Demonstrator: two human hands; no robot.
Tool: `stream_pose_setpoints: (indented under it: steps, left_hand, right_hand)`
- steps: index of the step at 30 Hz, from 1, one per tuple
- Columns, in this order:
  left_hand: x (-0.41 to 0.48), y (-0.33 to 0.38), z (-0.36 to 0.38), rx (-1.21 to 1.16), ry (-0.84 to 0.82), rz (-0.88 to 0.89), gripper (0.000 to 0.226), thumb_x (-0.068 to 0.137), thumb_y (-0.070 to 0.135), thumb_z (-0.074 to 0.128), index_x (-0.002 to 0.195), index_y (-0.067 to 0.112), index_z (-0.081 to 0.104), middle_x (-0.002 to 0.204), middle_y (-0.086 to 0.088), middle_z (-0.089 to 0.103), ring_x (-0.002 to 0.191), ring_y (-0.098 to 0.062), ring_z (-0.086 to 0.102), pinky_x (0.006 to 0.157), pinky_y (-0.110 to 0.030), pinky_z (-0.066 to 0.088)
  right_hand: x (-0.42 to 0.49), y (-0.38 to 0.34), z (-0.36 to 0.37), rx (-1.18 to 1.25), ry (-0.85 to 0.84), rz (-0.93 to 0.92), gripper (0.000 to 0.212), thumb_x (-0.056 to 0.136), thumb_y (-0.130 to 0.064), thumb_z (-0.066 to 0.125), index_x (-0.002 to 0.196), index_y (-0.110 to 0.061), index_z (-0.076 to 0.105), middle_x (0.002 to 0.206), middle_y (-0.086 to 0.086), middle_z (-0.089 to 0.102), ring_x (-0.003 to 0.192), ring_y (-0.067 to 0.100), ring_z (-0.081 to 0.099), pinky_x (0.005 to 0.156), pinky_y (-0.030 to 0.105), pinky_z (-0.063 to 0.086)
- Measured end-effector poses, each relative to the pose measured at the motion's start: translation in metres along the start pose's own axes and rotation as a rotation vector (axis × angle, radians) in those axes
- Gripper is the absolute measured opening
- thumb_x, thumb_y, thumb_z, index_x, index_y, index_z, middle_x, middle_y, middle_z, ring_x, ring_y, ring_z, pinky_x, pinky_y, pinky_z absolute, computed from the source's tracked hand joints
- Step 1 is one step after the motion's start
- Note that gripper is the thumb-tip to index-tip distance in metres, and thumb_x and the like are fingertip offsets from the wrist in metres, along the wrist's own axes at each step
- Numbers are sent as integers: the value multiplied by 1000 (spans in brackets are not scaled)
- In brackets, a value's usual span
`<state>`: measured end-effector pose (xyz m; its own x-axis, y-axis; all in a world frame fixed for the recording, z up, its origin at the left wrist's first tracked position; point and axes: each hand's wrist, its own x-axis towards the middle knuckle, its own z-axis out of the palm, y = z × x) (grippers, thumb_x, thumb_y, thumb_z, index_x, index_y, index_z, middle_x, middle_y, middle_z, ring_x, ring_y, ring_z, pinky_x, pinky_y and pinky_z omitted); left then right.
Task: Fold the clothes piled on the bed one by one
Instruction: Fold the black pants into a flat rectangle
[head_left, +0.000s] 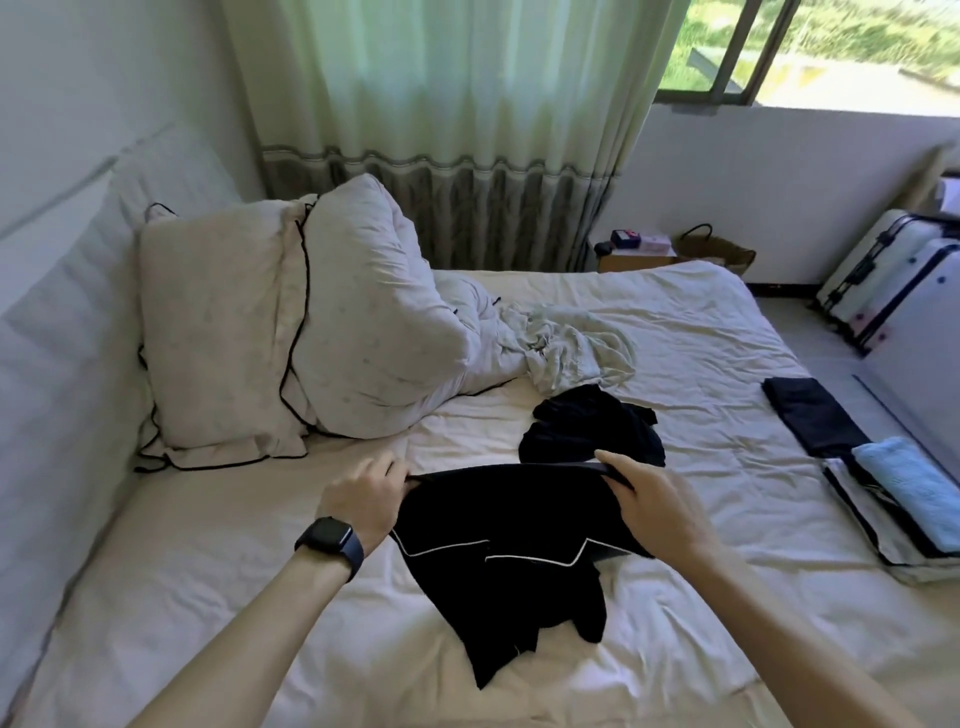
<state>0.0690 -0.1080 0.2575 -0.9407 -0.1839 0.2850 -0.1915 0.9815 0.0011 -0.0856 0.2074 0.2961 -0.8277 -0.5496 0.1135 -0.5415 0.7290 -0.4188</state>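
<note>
Garment (498, 525) hangs pinched by left hand (363, 499) and right hand (649, 509), crumpled black clothes (587, 431) just beyond.

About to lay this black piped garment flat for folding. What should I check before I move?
1. Grip of left hand on black piped garment top edge: ok.
2. Grip of right hand on the same edge: ok.
3. Edge taut between the hands: ok.
4. Lower part flat: not ok, bunched on the bed.
5. Separate from crumpled black garment behind: cannot tell.
6. Clear of folded stack: ok.
</note>
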Motion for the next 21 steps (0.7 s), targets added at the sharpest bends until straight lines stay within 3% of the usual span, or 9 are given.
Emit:
stream_pose_setpoints:
  steps: [2, 4, 7, 9, 12, 15, 17, 19, 21]
  left_hand:
    - [-1, -11, -2, 80, 144, 168, 39, 95, 42, 52, 77, 11, 68, 69, -4, 57, 54, -24, 58, 33, -24, 38]
    - [-2, -22, 0, 117, 218, 282, 26, 86, 36, 67, 77, 11, 68, 72, -5, 59, 52, -23, 57, 31, -24, 40]
    - [-1, -31, 4, 129, 175, 276, 22, 66, 17, 88, 80, 14, 72, 83, -5, 66, 56, -22, 59, 35, -23, 39]
    - [-1, -33, 5, 154, 198, 255, 18, 68, 6, 79, 81, 16, 73, 80, -3, 65, 57, -21, 58, 36, -24, 40]
    - [1, -30, 4, 48, 196, 156, 20, 81, 12, 53, 81, 13, 73, 72, -3, 64, 60, -28, 59, 41, -30, 46]
    - [5, -24, -3, -220, 79, -125, 20, 87, 22, 57, 79, 11, 72, 68, -8, 67, 69, -35, 63, 56, -38, 46]
    - [9, -21, -4, -427, 55, -297, 28, 95, 24, 51, 70, 20, 63, 66, -8, 66, 67, -36, 62, 55, -33, 38]
    - [13, -12, -10, -895, -63, -485, 33, 103, 28, 49, 72, 26, 60, 69, 4, 69, 72, -22, 63, 57, -27, 42]
    - [18, 3, -17, -1333, -90, -681, 28, 104, 32, 50, 81, 28, 67, 76, 13, 72, 79, -6, 63, 65, -14, 46]
  right_hand:
    - [0, -6, -7, 8, 45, 55, 26, 100, -31, 63, 125, -25, 61, 100, -1, 75, 90, 26, 70, 69, 40, 54]
    - [-1, -11, -16, -42, 79, 86, 15, 98, -36, 65, 109, -28, 59, 87, -7, 69, 81, 26, 68, 57, 37, 47]
    - [-4, -21, -25, -160, 188, 28, 10, 94, -37, 71, 99, -29, 68, 88, -11, 67, 77, 25, 68, 54, 30, 38]
    - [-7, -28, -25, -224, 238, -14, 12, 91, -29, 76, 103, -26, 76, 98, -7, 72, 72, 27, 71, 55, 27, 41]
    - [-8, -37, -23, -299, 285, -17, 17, 90, -23, 77, 108, -22, 78, 100, -3, 74, 66, 31, 71, 55, 31, 46]
    - [-6, -43, -24, -271, 300, 73, 16, 98, -29, 66, 109, -22, 75, 101, -2, 74, 83, 32, 71, 61, 34, 42]
    - [-5, -46, -27, -233, 309, 101, 16, 100, -29, 62, 101, -18, 74, 96, -1, 73, 95, 32, 66, 67, 36, 41]
    - [-5, -50, -31, -109, 313, 83, 17, 101, -25, 60, 98, -14, 72, 96, -3, 72, 102, 30, 61, 75, 36, 42]
    - [-8, -54, -39, 186, 255, 101, 23, 105, -26, 54, 101, -12, 72, 93, -15, 66, 101, 18, 57, 82, 28, 41]
